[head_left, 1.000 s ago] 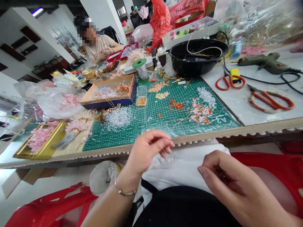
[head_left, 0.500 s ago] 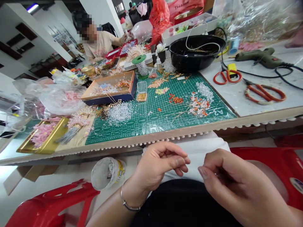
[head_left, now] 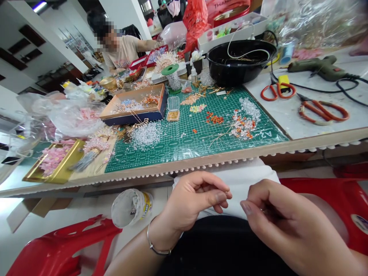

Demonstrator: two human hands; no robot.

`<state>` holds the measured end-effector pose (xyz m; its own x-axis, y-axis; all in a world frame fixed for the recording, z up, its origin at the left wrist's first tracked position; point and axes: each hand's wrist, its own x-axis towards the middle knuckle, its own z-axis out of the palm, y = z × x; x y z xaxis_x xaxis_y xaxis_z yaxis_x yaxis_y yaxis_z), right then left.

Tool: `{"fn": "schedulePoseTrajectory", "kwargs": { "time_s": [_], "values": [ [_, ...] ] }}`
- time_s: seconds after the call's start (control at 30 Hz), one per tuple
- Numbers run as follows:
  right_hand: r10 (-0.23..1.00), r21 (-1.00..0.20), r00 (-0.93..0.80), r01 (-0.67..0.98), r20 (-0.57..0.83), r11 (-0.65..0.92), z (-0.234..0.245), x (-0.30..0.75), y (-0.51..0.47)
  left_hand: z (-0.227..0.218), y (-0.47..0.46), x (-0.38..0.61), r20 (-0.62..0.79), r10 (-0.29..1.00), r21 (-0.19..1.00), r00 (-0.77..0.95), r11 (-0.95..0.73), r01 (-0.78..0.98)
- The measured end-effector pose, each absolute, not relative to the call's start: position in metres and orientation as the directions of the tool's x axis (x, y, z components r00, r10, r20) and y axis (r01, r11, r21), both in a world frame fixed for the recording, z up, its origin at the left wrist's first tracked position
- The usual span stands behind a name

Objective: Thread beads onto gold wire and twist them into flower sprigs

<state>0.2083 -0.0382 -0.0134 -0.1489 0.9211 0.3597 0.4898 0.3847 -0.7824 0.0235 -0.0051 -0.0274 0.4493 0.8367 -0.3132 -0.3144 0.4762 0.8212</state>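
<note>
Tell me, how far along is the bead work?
Done: sparkly wire sprays lie in the box. In hand: the left hand's fingers and right hand's fingers pinch something too small to see. Left: loose clear beads heaped on the green mat.

1 left hand, 1 right hand, 2 orange scissors

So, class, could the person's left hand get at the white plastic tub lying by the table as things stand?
Probably yes: the left hand sits close to the tub, and nothing shows between them.
</note>
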Motion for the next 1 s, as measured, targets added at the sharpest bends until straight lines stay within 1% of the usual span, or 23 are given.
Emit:
{"fn": "schedulePoseTrajectory", "kwargs": {
  "time_s": [0.43,0.57,0.67,0.73,0.8,0.83,0.93,1.0],
  "values": [
    [0.931,-0.763,-0.162,0.536,0.327,0.361,-0.019,0.207,-0.042,-0.026,-0.008,0.024,-0.344,0.822,0.816,0.454,0.501,-0.289],
    [0.93,-0.749,-0.162,0.554,0.33,0.363,-0.018,0.206,-0.042,-0.025,-0.009,0.025,-0.354,0.825,0.834,0.44,0.491,-0.251],
    [0.929,-0.755,-0.177,0.542,0.326,0.368,-0.019,0.206,-0.041,-0.021,-0.009,0.025,-0.356,0.822,0.848,0.444,0.484,-0.216],
    [0.93,-0.77,-0.202,0.522,0.306,0.367,-0.02,0.206,-0.04,-0.018,-0.01,0.024,-0.361,0.817,0.866,0.45,0.473,-0.163],
    [0.936,-0.791,-0.237,0.503,0.261,0.348,-0.023,0.207,-0.04,-0.015,-0.011,0.022,-0.356,0.828,0.907,0.433,0.418,-0.055],
    [0.941,-0.802,-0.249,0.5,0.228,0.327,-0.025,0.208,-0.04,-0.013,-0.011,0.02,-0.337,0.845,0.932,0.415,0.361,0.021],
    [0.96,-0.842,-0.255,0.49,0.11,0.227,-0.028,0.211,-0.039,-0.01,-0.012,0.017,-0.197,0.904,0.966,0.379,0.113,0.233],
    [0.96,-0.874,-0.278,0.46,0.026,0.157,-0.03,0.214,-0.038,-0.01,-0.012,0.015,-0.129,0.914,0.952,0.385,0.006,0.306]
  ]
}}
